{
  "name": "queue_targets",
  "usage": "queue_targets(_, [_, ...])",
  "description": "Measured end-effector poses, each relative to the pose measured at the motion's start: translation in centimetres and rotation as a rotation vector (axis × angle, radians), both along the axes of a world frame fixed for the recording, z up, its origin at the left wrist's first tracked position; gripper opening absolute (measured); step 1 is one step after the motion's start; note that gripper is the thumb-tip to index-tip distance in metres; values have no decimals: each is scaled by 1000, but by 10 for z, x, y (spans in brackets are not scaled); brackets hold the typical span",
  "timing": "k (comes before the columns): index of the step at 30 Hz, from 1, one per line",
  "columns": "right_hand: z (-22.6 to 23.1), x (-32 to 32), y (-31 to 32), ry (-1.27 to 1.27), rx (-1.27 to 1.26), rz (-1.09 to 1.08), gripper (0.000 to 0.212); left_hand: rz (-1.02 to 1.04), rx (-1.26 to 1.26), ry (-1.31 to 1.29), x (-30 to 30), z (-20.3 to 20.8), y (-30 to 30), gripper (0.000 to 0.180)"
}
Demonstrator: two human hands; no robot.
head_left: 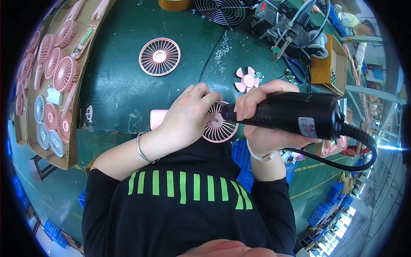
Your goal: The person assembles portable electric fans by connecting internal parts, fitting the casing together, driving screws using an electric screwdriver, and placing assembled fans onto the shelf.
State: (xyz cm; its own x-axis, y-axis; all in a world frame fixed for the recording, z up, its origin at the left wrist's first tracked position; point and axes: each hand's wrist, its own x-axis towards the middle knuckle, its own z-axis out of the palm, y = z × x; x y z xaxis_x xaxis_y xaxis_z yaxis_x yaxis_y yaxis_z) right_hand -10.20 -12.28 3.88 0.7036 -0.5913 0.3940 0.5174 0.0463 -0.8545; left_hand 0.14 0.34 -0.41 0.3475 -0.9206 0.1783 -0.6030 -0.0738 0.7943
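Note:
My left hand (184, 113) is closed around a pink handheld fan (218, 135) at the near edge of the table. The fan's handle end (158, 119) sticks out to the left of my wrist, and its round spoked head lies by my fingertips. My right hand (247, 105) grips a black electric screwdriver (295, 113), held almost level with its nose over the fan's hub. The bit's tip is hidden by my fingers. Beyond them lie a pink fan blade (248, 80) and a loose round pink grille (159, 56).
Small screws (222, 55) are scattered on the green table. A cardboard tray (68, 147) of fan parts stands at left. Toward the back are a metal fan guard (220, 10) and a tape roll (174, 4). Blue-handled pliers (296, 70) and a wooden box (322, 64) lie right; the screwdriver's cable (364, 165) loops there.

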Motion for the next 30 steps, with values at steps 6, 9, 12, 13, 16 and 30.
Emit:
queue_targets(6, [12,-3,4,61,11,-121,106,4,18,27,0,-3,-1,37])
queue_targets(9, [6,-2,0,38,4,-29,105,6,15,25,0,-3,-1,37])
queue_targets(12, [0,-2,-2,-46,115,89,118,8,13,23,-1,-2,-1,37])
queue_targets(13, [1,-3,-2,-39,90,89,113,8,13,22,-1,-2,-2,37])
queue_targets(16, [2,-4,-2,-5,45,84,104,-9,-3,2,0,-1,-1,35])
queue_targets(30, [12,-2,7,197,-88,44,55,6,-16,9,-2,-4,1,38])
